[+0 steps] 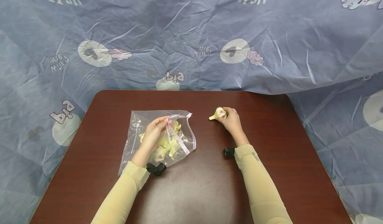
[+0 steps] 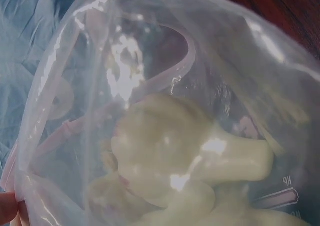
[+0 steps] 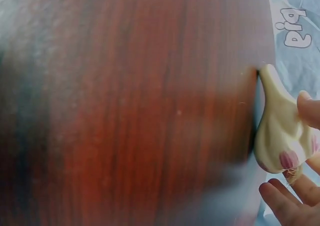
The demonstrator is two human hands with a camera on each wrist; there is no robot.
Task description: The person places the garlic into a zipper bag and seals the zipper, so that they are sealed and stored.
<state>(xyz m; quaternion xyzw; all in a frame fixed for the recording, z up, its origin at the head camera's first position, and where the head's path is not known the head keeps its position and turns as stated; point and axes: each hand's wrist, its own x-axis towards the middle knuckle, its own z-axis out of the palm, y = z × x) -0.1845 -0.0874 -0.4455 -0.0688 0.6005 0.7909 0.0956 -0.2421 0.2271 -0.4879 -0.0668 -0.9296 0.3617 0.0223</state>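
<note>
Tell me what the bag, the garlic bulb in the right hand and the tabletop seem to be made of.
Bag: thin, glossy plastic; it glints and is see-through.
Garlic bulb: possibly moulded plastic or foam, smooth; its purple patches look painted.
Tabletop: wood or wood-look laminate, satin; reddish-brown grain shows under a soft sheen.

The bag (image 1: 135,124) is made of clear, glossy plastic. The garlic (image 3: 277,126) is smoothly finished and tipped by a rough, fibrous tuft (image 3: 293,175). The table (image 1: 191,190) is faced in shiny wood grain; the backdrop (image 1: 179,27) is formed of wrinkled cloth.
</note>
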